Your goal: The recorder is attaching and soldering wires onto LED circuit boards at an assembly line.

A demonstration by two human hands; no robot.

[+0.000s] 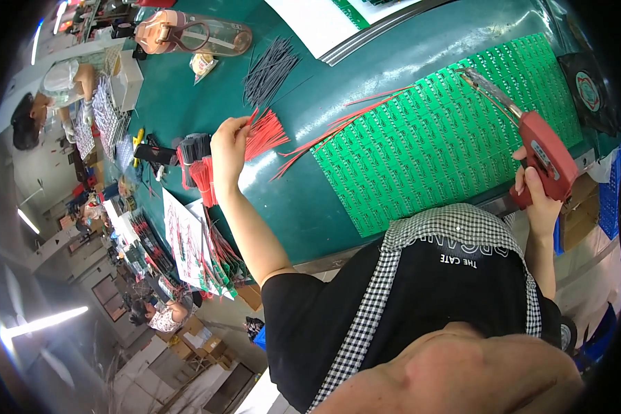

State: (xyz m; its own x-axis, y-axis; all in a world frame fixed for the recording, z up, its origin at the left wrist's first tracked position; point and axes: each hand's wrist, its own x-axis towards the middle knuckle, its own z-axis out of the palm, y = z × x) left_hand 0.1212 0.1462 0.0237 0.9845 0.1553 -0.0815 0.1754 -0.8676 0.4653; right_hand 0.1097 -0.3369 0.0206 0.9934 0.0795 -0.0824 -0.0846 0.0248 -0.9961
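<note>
My left hand point(229, 153) is at the pile of short red wires point(268, 134), thumb and fingers pinched together on a red wire at the pile's edge. In my right hand point(537, 188) is a red soldering gun point(549, 157), gripped by its handle. Its metal tip point(470, 74) reaches over the far part of a large panel of green circuit boards point(421, 155). Several longer red wires point(345, 124) lie with their ends on the panel's left edge. Whether the tip touches a board I cannot tell.
On the green table point(303, 221) lie dark wires point(270, 72), with a bottle point(193, 36) behind them. Bundled wires point(199, 162) stand left of my left hand. A black round object point(589, 91) sits right of the panel. Another person point(55, 93) works at far left.
</note>
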